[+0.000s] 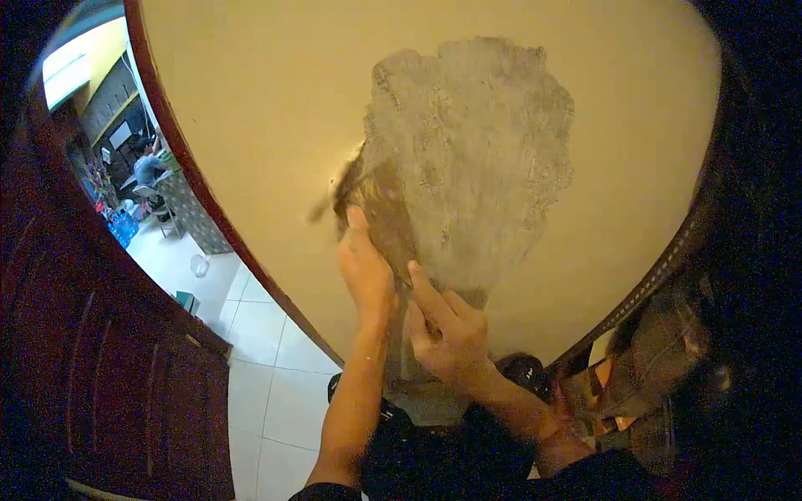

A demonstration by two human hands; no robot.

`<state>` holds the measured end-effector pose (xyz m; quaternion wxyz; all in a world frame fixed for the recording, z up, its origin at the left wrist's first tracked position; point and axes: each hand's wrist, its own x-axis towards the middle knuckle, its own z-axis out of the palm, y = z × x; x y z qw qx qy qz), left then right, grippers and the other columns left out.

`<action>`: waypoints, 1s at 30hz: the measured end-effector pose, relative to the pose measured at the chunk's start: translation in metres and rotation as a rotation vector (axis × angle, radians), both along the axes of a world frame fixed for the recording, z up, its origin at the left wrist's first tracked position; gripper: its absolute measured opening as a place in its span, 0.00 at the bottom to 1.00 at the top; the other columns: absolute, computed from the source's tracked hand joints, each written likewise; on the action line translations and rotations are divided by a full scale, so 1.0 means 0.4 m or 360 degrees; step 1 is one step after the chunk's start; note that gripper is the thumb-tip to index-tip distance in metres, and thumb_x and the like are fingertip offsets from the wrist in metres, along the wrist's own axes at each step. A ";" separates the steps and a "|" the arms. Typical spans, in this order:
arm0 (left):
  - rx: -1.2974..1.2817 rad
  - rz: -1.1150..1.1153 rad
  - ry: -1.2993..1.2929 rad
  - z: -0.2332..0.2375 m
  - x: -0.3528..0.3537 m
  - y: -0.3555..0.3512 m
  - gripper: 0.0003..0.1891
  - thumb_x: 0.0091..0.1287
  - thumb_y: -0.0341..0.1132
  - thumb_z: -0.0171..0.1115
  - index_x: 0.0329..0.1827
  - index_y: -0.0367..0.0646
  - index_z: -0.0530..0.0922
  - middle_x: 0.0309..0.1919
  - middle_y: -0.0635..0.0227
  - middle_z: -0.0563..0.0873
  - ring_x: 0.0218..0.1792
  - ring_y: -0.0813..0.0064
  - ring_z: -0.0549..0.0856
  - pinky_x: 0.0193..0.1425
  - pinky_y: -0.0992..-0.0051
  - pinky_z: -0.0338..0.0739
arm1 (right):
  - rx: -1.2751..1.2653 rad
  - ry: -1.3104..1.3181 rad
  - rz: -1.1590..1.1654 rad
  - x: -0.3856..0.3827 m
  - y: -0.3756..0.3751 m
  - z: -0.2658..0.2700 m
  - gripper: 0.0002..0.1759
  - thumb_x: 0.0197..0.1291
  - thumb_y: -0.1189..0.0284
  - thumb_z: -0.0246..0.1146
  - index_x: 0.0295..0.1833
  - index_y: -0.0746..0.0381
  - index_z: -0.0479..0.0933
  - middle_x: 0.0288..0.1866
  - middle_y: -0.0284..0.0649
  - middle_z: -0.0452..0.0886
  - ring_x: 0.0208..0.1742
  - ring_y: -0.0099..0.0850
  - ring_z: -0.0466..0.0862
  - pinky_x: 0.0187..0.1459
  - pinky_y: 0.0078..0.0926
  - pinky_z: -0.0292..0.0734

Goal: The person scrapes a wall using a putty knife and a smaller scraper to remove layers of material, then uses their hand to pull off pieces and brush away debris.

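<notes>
A rough grey plaster patch (476,150) covers the middle of a yellow wall (259,108). My left hand (368,275) is closed on a flat brownish scraper (384,204), its thumb pointing up along it. The scraper lies against the patch's left edge, and its dark upper left end is blurred. Lower and to the right, my right hand (451,330) is closed, with its index finger stretched towards the scraper's lower end. A dark flat edge (476,296) shows behind its knuckles; what this hand grips is mostly hidden.
A dark red-brown panelled door (125,367) stands at the left. Beyond the wall's red edge lies a white tiled floor (276,392), with a seated person (146,163) farther back. Dim, cluttered things (618,384) stand at the lower right.
</notes>
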<state>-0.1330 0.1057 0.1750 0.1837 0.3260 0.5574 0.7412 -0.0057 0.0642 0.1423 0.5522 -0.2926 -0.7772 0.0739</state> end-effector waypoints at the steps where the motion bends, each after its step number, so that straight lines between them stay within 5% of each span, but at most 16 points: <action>1: -0.0149 0.0055 0.0199 -0.005 -0.004 0.002 0.24 0.74 0.49 0.49 0.36 0.33 0.79 0.29 0.68 0.80 0.30 0.78 0.76 0.36 0.74 0.72 | 0.0015 0.0007 0.0003 -0.004 0.008 0.006 0.30 0.50 0.80 0.64 0.63 0.61 0.74 0.18 0.39 0.70 0.16 0.32 0.72 0.20 0.31 0.69; 4: 0.0416 0.0237 0.0073 0.048 -0.018 0.043 0.23 0.74 0.49 0.50 0.30 0.37 0.76 0.25 0.71 0.79 0.25 0.78 0.74 0.32 0.75 0.70 | -0.0029 0.0008 0.0019 -0.026 0.035 0.049 0.30 0.51 0.79 0.64 0.64 0.58 0.74 0.19 0.40 0.71 0.16 0.34 0.72 0.20 0.32 0.69; 9: 0.0273 0.0052 -0.0198 0.188 -0.045 -0.013 0.25 0.74 0.50 0.48 0.34 0.33 0.78 0.30 0.67 0.81 0.30 0.74 0.76 0.37 0.72 0.72 | 0.0122 0.0080 0.0087 -0.075 0.039 0.126 0.28 0.53 0.76 0.64 0.63 0.54 0.75 0.19 0.41 0.71 0.17 0.37 0.72 0.21 0.35 0.70; 18: -0.0280 -0.0137 0.0083 -0.146 -0.022 -0.093 0.24 0.74 0.52 0.49 0.27 0.39 0.74 0.18 0.72 0.73 0.19 0.79 0.70 0.23 0.74 0.65 | -0.0210 -0.0015 0.0137 0.023 -0.049 -0.100 0.27 0.53 0.77 0.64 0.62 0.60 0.75 0.20 0.40 0.74 0.17 0.33 0.72 0.21 0.31 0.71; 23: -0.0328 -0.0291 -0.0138 -0.215 0.001 -0.128 0.20 0.73 0.48 0.53 0.28 0.42 0.73 0.15 0.78 0.69 0.14 0.85 0.67 0.18 0.78 0.60 | -0.0402 -0.0220 0.0152 0.064 -0.068 -0.186 0.28 0.52 0.77 0.65 0.62 0.62 0.75 0.22 0.39 0.76 0.17 0.32 0.73 0.22 0.29 0.73; 26: -0.0343 -0.0398 -0.0133 -0.268 -0.019 -0.123 0.19 0.73 0.48 0.53 0.31 0.42 0.75 0.15 0.78 0.70 0.14 0.85 0.67 0.17 0.78 0.60 | -0.0308 -0.0209 0.0145 0.062 -0.058 -0.198 0.30 0.54 0.72 0.65 0.65 0.56 0.72 0.21 0.41 0.74 0.14 0.36 0.73 0.16 0.37 0.72; 30: -0.0501 -0.0306 0.0073 -0.194 0.003 -0.123 0.19 0.73 0.49 0.52 0.31 0.41 0.74 0.16 0.78 0.70 0.17 0.86 0.67 0.21 0.79 0.61 | -0.0274 -0.0179 0.0101 0.052 -0.048 -0.186 0.30 0.53 0.71 0.65 0.65 0.54 0.73 0.21 0.41 0.74 0.15 0.36 0.73 0.17 0.36 0.71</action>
